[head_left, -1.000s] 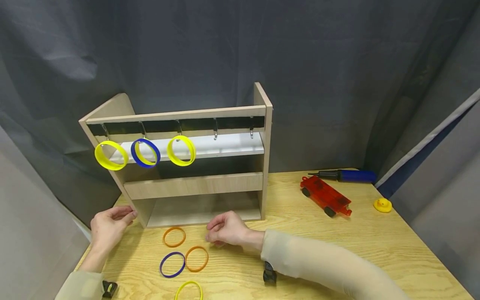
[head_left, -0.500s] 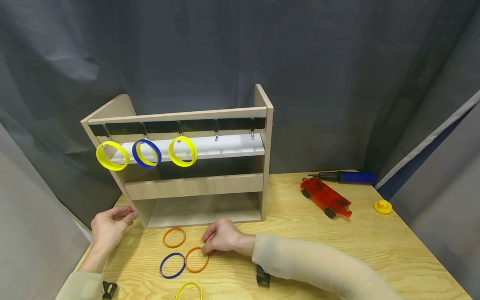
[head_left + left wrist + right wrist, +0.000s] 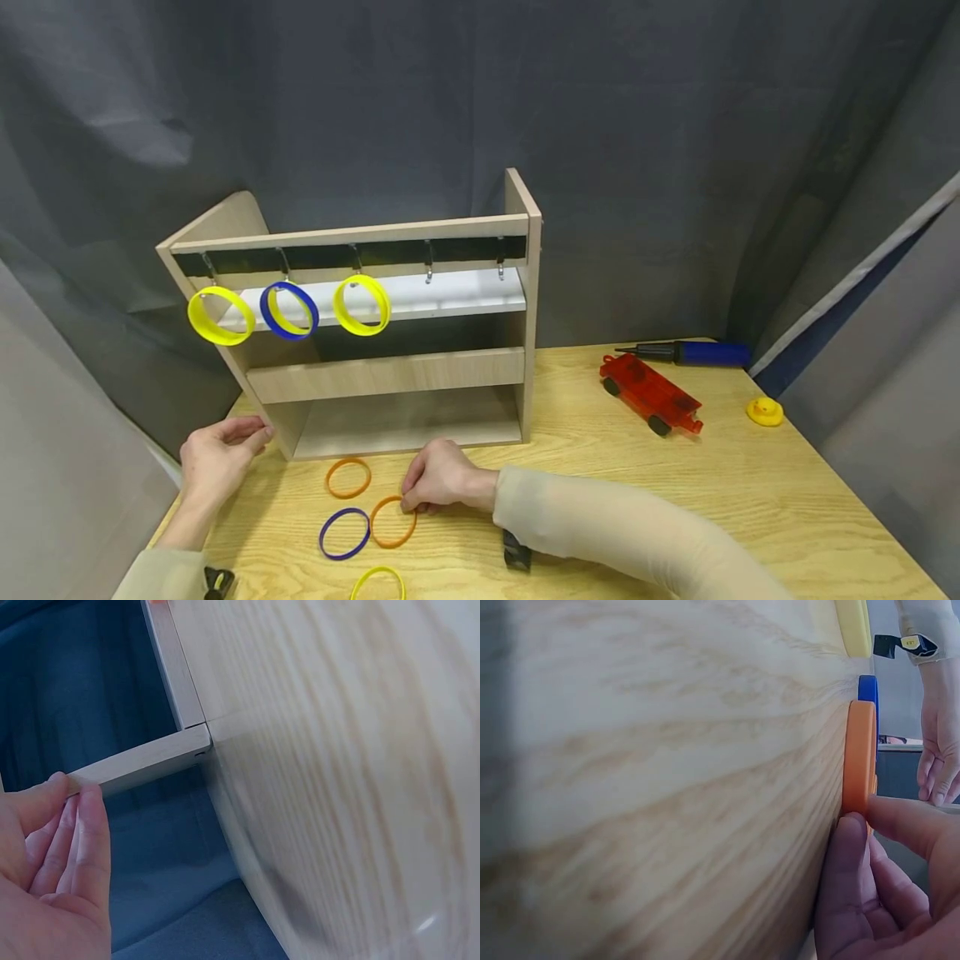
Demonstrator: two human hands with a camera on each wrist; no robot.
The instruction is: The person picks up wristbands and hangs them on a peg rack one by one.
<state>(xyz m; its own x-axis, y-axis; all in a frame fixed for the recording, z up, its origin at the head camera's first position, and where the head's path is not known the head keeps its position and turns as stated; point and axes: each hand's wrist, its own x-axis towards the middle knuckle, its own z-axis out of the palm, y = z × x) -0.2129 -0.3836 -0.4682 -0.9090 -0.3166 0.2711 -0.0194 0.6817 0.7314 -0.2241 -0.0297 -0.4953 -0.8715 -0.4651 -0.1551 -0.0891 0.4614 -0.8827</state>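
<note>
My right hand (image 3: 442,475) pinches the near edge of an orange silicone wristband (image 3: 860,754), which lies flat on the table, between thumb and fingers. My left hand (image 3: 213,458) grips the front edge of the left side panel of a small wooden shelf unit (image 3: 386,375). Beside the pinched band lie a second orange wristband (image 3: 327,479), a dark blue wristband (image 3: 322,533) and a yellow wristband (image 3: 378,569). From the unit's hooks hang a yellow band (image 3: 225,337), a blue band with yellow inside (image 3: 300,332) and another yellow band (image 3: 367,330).
Two hooks on the right, one of them a metal hook (image 3: 501,268), carry nothing. Farther right on the table (image 3: 585,450) stand a red toy cart (image 3: 651,392), a blue-and-black hand pump (image 3: 708,353) and a yellow rubber duck (image 3: 765,411). Dark curtains (image 3: 637,167) enclose the back.
My right hand has come down and left from beside the shelf unit to the nearer orange wristband and now pinches it. The left hand stays at the unit's side panel.
</note>
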